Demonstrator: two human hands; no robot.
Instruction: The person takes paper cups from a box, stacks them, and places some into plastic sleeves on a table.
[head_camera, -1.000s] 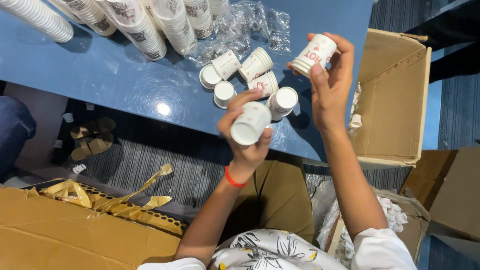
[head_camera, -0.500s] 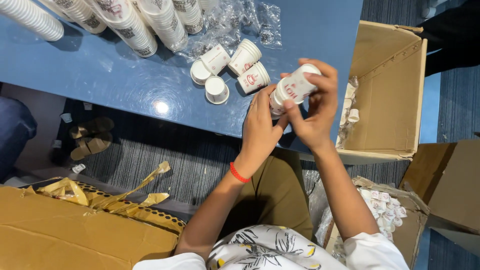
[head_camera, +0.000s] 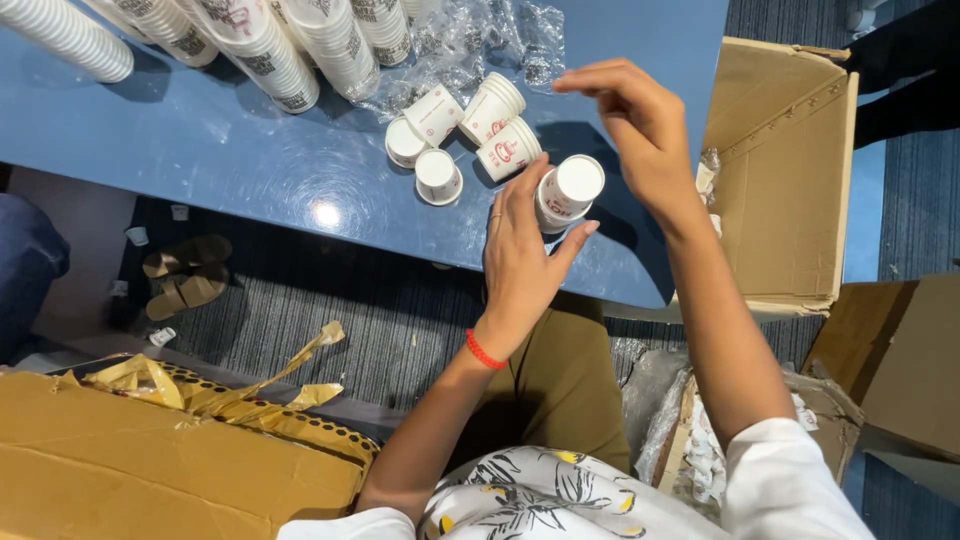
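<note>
From the head camera, looking down, the left hand (head_camera: 520, 255) grasps a short stack of white paper cups (head_camera: 566, 192), fingers and thumb curled around its side, the flat bottom of the outermost cup turned up toward the camera. The stack sits low over the near part of the blue tabletop (head_camera: 250, 170); whether it touches the surface I cannot tell. A red band (head_camera: 485, 351) circles the left wrist.

The right hand (head_camera: 640, 125) hangs just above and to the right of the stack, released, its fingers loosely bent and holding nothing.

Just beyond the left hand a small cluster of loose paper cups (head_camera: 465, 130) lies on the tabletop, some on their sides with red print showing, some standing upside down. Behind them is crumpled clear plastic wrap (head_camera: 490, 40), and along the far edge lie long sleeves of stacked cups (head_camera: 260, 45), tilted toward the upper left.

To the right of the tabletop stands an open cardboard box (head_camera: 780, 170). A second brown box (head_camera: 120, 470) with torn gold tape sits at lower left on the striped carpet (head_camera: 330, 310), near a pair of sandals (head_camera: 185, 270). At the bottom, a white floral sleeve and olive trousers show.
</note>
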